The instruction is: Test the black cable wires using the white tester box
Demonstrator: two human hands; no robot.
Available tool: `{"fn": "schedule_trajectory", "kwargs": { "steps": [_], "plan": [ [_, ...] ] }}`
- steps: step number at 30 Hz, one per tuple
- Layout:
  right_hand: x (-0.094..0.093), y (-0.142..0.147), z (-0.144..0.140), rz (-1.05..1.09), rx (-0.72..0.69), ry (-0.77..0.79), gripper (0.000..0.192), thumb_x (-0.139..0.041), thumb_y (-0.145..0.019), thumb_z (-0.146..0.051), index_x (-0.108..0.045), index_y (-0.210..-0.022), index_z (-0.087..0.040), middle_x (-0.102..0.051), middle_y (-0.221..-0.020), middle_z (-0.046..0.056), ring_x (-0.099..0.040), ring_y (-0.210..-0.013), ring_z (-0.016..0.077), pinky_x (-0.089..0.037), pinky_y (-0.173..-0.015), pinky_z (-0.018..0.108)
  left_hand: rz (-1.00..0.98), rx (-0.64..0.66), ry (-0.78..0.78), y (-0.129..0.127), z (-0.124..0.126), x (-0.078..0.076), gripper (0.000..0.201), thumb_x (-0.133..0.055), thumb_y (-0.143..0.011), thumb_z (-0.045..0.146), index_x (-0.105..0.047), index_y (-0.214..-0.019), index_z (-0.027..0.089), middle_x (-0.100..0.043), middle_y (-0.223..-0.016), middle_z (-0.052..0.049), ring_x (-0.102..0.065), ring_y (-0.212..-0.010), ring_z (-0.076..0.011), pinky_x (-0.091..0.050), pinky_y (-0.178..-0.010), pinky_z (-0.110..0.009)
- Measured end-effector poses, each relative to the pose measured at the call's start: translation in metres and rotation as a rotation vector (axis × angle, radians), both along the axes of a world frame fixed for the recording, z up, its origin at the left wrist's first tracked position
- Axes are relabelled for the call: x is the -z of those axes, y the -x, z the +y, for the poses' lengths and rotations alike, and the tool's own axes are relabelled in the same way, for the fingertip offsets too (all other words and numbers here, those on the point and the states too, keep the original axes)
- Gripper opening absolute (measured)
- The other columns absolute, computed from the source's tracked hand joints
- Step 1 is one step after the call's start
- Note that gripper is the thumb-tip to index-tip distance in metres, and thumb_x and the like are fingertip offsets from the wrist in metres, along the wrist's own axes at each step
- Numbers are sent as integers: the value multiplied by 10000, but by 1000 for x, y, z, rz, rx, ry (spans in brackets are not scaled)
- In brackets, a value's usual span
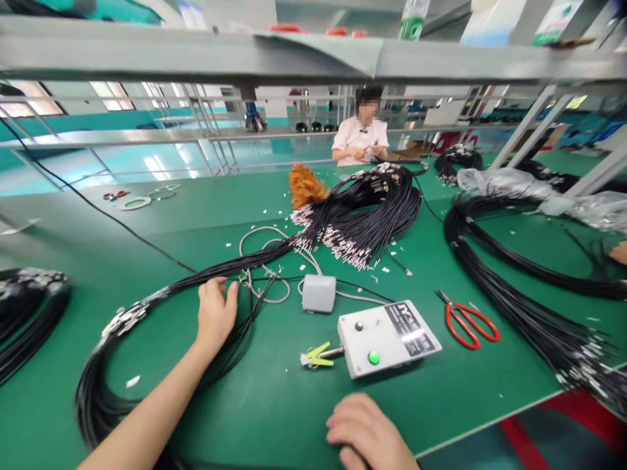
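Partly, right hand (369,434) leaves the frame's bottom.

I note a green table (274,405) surface. The cable bundle (161,294) is black with silver-white ends. The test box (389,337) is white, bearing a green button (373,357) and black label. Right of it, scissors (471,324) have red handles. Far off lies an orange-brown duster (304,185).

You face a green counter (274,405) under a grey overhead shelf (196,62); beyond it, metal racks (210,140), bright windows (112,94) and a glossy teal floor (161,163).
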State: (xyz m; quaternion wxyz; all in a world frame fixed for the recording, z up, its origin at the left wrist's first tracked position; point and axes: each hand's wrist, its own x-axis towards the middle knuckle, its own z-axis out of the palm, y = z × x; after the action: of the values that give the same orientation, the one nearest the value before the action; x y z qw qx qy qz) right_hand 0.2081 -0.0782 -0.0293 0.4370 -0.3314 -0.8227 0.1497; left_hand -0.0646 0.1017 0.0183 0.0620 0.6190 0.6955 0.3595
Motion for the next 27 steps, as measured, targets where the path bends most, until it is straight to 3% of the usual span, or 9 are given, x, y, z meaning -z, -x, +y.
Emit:
{"fn": "schedule_trajectory", "kwargs": {
  "steps": [3,5,6,8,12,15,20,24,27],
  "plan": [
    [-15,-5,-7,179,51,246,243,-425,-959,-120,-567,-1131,-215,-686,-995,75,-624,-969,186,-545,-877,325,-10,313,119,-25,-60,-18,221,-448,-927,392,-591,-884,229,-611,-811,-20,-592,-730,-208,-513,-693,-314],
    [-19,-6,-11,243,77,373,261,-391,-971,-123,-573,-1126,-228,-660,-1010,72,-607,-988,189,-531,-874,329,12,854,311,-44,-107,-28,246,-421,-970,322,-613,-842,239,-641,-814,-15,-609,-752,-189,-515,-695,-280],
    [-20,-6,-12,256,83,417,265,-379,-977,-125,-576,-1117,-231,-651,-1013,69,-602,-990,188,-524,-874,330,58,1014,346,-52,-129,-31,169,-473,-950,293,-631,-909,248,-661,-883,-24,-619,-820,-201,-522,-763,-296],
    [-19,-4,-13,261,84,462,270,-361,-986,-124,-577,-1106,-233,-641,-1012,63,-593,-985,183,-511,-872,328,152,1109,386,-64,-160,-31,138,-519,-917,201,-626,-990,250,-668,-992,-49,-618,-913,-227,-512,-860,-342],
    [-17,-2,-12,257,72,471,278,-351,-990,-114,-578,-1096,-235,-641,-995,51,-583,-974,174,-500,-866,317,240,1100,466,-70,-171,-16,195,-444,-905,76,-585,-891,211,-652,-977,-72,-610,-858,-228,-526,-815,-359],
    [-18,-1,-12,279,100,477,263,-366,-990,-124,-584,-1083,-237,-645,-988,44,-589,-966,167,-498,-863,304,108,1058,497,-68,-160,-11,220,-378,-951,93,-565,-924,205,-648,-926,-60,-618,-813,-203,-529,-744,-305],
    [-24,10,-15,275,166,522,166,-520,-921,-177,-613,-1049,-228,-658,-973,36,-616,-908,164,-498,-816,274,-204,845,283,-67,-151,-15,169,-462,-971,172,-605,-905,234,-653,-811,7,-638,-723,-136,-502,-670,-201],
    [-30,33,-11,415,200,604,213,-696,-781,-266,-635,-978,-215,-626,-851,2,-593,-692,129,-455,-612,230,-255,686,142,-68,-154,-16,126,-558,-923,193,-631,-830,235,-640,-720,27,-629,-627,-126,-482,-575,-183],
    [-31,50,-3,550,196,667,222,-730,-752,-331,-636,-900,-196,-589,-814,-5,-578,-642,116,-427,-572,225,-286,642,140,-69,-159,-15,135,-576,-904,197,-638,-789,231,-630,-693,27,-616,-603,-127,-478,-557,-185]
  ]
}}
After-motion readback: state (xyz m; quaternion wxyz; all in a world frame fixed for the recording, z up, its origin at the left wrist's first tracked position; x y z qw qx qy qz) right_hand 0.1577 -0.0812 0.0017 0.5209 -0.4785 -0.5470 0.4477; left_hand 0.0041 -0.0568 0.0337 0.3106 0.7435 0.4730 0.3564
